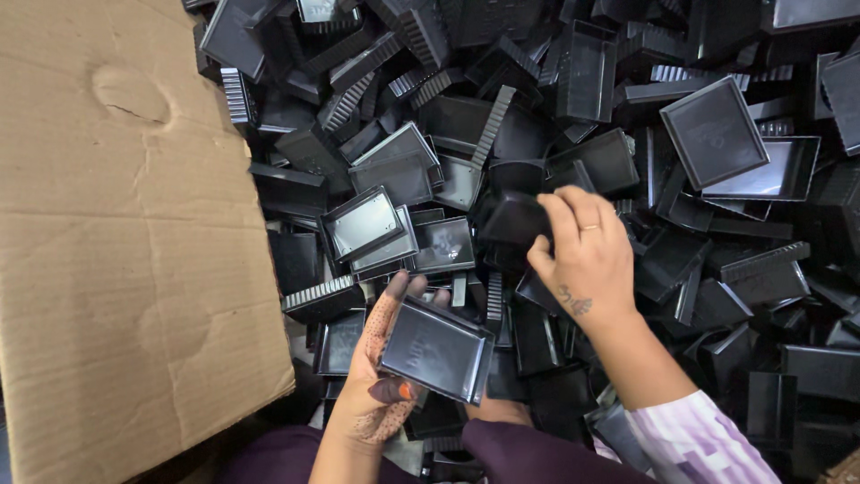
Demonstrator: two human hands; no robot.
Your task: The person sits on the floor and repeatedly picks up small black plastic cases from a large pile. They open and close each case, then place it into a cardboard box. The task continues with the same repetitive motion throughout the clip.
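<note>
Heap of black plastic trays (573,134) fills the centre and right of the frame, pieces lying at every angle, many with ribbed edges. Left hand (381,376), lower centre, palm up with patterned markings, cradles one rectangular black tray (437,350); thumb with orange nail pressed on its near edge, fingers curled up behind its far side. Tray tilted, open face toward the camera. Right hand (582,251), centre right, back of hand up, ring on one finger, small mark near the wrist, fingers bent and closing round a dark tray piece (512,220) sitting in the heap just above the held tray. Cannot tell whether that piece is lifted clear. Purple-and-white checked sleeve (699,444) at lower right. Flat brown cardboard sheet (125,242) covers the left third of the frame, dented near upper left, its edge overlapping the heap.
</note>
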